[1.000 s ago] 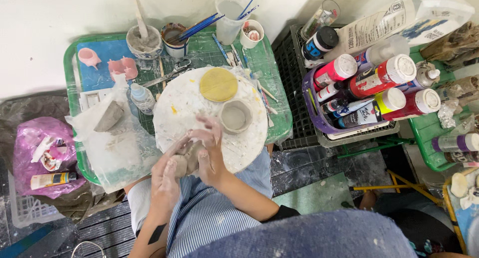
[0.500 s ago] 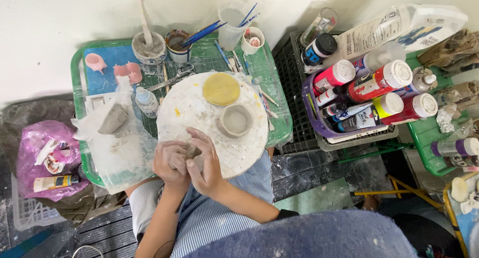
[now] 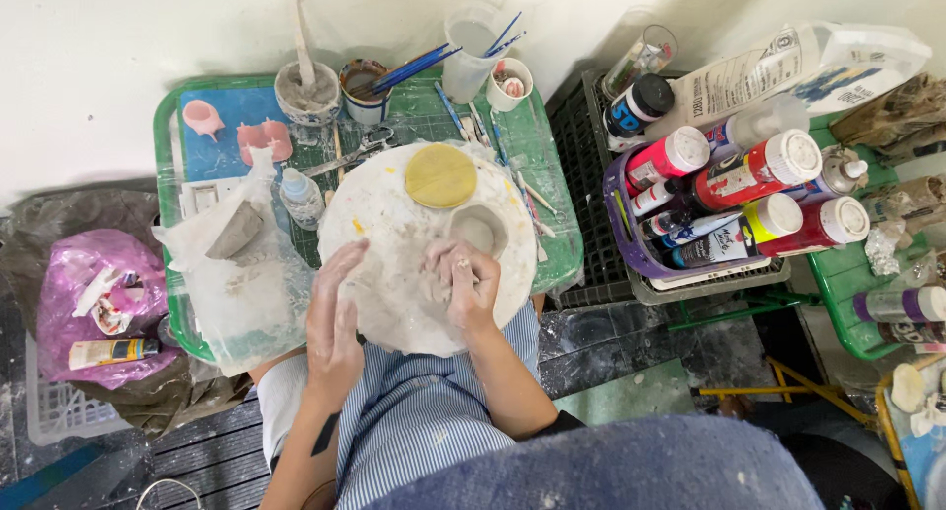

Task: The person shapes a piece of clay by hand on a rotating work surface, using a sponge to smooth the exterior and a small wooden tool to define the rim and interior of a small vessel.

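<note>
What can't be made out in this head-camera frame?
- Whatever the right hand presses on the round white board: covered by the fingers.
- The left hand's palm side: faces the board.
- Contents of the purple bag: crumpled, too small.
- Paint bottles lower in the basket: stacked under others.

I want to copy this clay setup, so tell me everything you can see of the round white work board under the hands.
The round white work board lies flat on the green table, smeared with grey clay and small yellow flecks. A yellow disc and a small grey clay bowl sit on its far side. The left hand rests on its near edge; the right hand presses clay onto it.
</note>
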